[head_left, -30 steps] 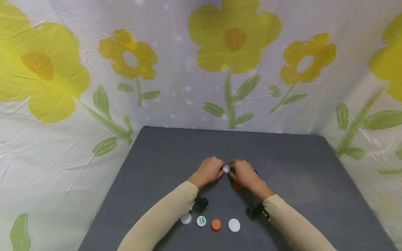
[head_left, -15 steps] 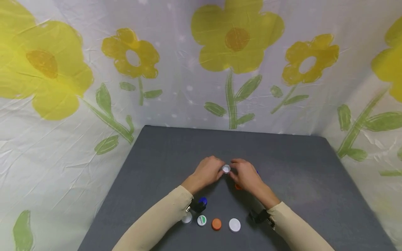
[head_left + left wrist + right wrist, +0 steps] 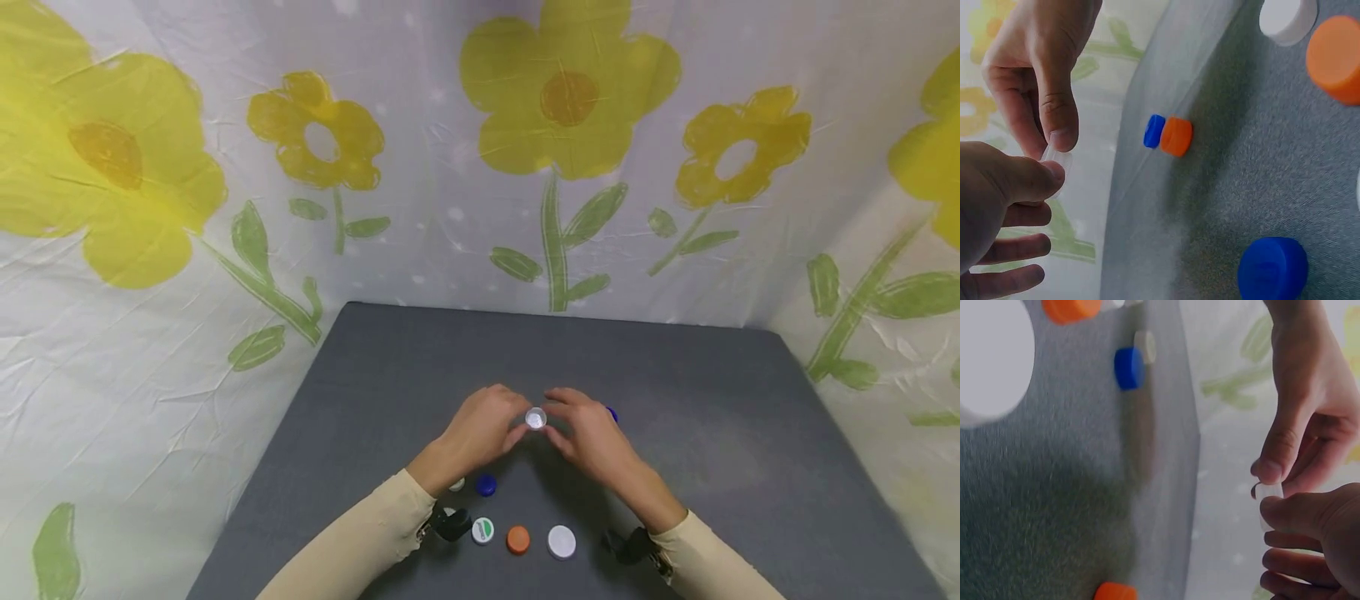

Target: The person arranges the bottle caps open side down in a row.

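Note:
A small clear, whitish bottle cap (image 3: 536, 418) is held between both hands, raised over the table in the wrist views. My left hand (image 3: 480, 429) pinches its left edge with thumb and fingers. At the other edge, my right hand (image 3: 596, 437) pinches it too, thumb (image 3: 1282, 512) on the near side and other fingers spread. Beyond the right hand a blue cap (image 3: 612, 413) peeks out. The left wrist view has an orange cap (image 3: 1177, 136) beside that blue one; the right hand hides it in the head view.
Toward the front of the dark grey table (image 3: 420, 350) lie a green-and-white cap (image 3: 483, 531), an orange cap (image 3: 517, 540) and a white cap (image 3: 561, 542). Behind them sits a blue cap (image 3: 486, 485), next to a pale cap (image 3: 457, 483) partly covered by the left arm. A flowered sheet (image 3: 420, 167) hangs around.
Both hands have come slightly nearer the body with the clear cap, which looks a little larger. The left forearm has shifted left, uncovering the near blue cap and a pale one.

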